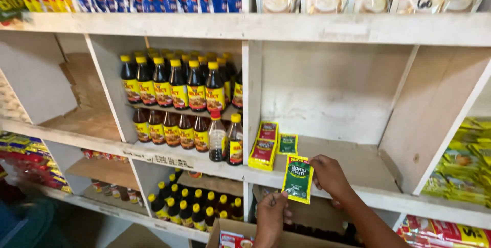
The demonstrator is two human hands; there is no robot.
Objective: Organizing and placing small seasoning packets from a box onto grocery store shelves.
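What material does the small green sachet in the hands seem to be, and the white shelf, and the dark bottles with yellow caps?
Green sachet: likely thin plastic film, glossy; it is flat with sealed edges. White shelf: probably painted wood; the paint is worn, with bare brownish patches. Dark bottles: clear plastic or glass, I cannot tell which; they shine, and the yellow caps look plastic. Both the left hand and the right hand pinch the sachet.

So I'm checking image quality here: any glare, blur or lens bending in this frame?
Head view: the shelf boards bow from wide-angle distortion; the green sachet held in both hands is sharp; the dark bottles show small highlights; the lower left corner is dim and soft.
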